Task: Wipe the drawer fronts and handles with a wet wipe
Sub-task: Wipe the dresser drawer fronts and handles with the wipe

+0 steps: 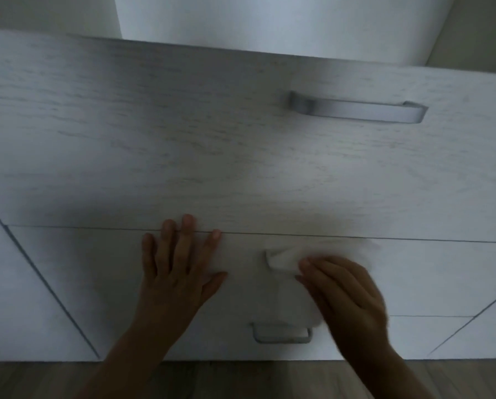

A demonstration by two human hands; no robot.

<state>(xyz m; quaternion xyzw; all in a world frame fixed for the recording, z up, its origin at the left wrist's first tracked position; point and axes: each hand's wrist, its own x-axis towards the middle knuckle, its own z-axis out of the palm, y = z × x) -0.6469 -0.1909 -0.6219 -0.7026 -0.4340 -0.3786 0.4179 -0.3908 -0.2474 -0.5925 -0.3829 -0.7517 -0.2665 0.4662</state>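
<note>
A pale wood-grain chest fills the view. Its upper drawer front (212, 133) carries a long metal handle (356, 110). Below it, the middle drawer front (428, 277) has a smaller metal handle (281, 334) near its lower edge. My left hand (177, 272) lies flat on the middle drawer front, fingers spread, fingertips reaching the gap under the upper drawer. My right hand (347, 298) presses a white wet wipe (281, 259) against the same front, above the small handle; the hand is blurred. Most of the wipe is hidden under the hand.
A pale wall (269, 21) rises behind the chest top. Side panels of the chest (25, 298) slant away at left and right. A wooden floor (241, 378) runs along the bottom of the view.
</note>
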